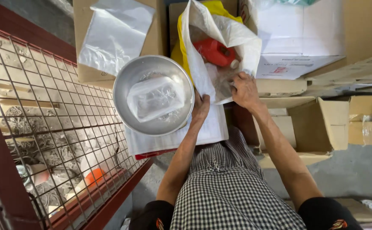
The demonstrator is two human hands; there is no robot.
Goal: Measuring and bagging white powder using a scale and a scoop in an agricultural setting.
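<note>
Single view only, head cam, so no overlap with a second view to report. Looks steeply down from the wearer's head, nearly plumb: checked apron fills bottom centre, both forearms run up from the lower edge into mid-frame. Left hand point(200, 108) and right hand point(244, 90) sit just above centre, close range, at arm's reach. Wide lens, edges bowed. Far side of the scene is at frame top: white woven sack point(220, 47), metal bowl point(153, 94), cardboard boxes point(317, 123) to the right. Red-framed wire mesh point(45, 127) takes the whole left side, seen through from above
</note>
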